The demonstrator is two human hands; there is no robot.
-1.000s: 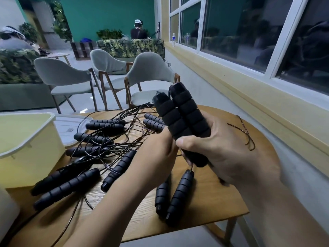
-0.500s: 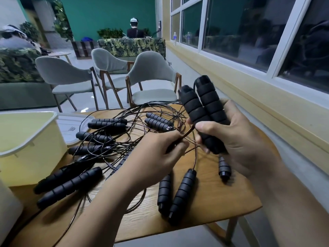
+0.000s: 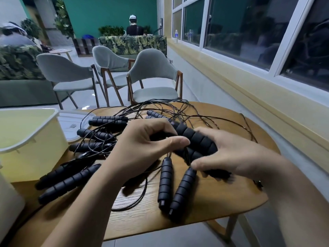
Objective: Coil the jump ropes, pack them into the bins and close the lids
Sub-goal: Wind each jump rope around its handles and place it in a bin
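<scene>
Coiling: left hand (image 3: 142, 148) and right hand (image 3: 236, 157), each grip holding the paired handles (image 3: 195, 138). Next, wind in the cord tangle (image 3: 161, 105) at twelve o'clock.

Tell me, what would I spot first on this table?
The left hand and right hand grip a pair of black handles over the middle of the wooden table. Behind them sprawls a tangle of thin cords and loose handles, with a yellow bin at the left.

Black ribbed handles (image 3: 165, 180), seemingly yellow bin (image 3: 35, 157)
</scene>
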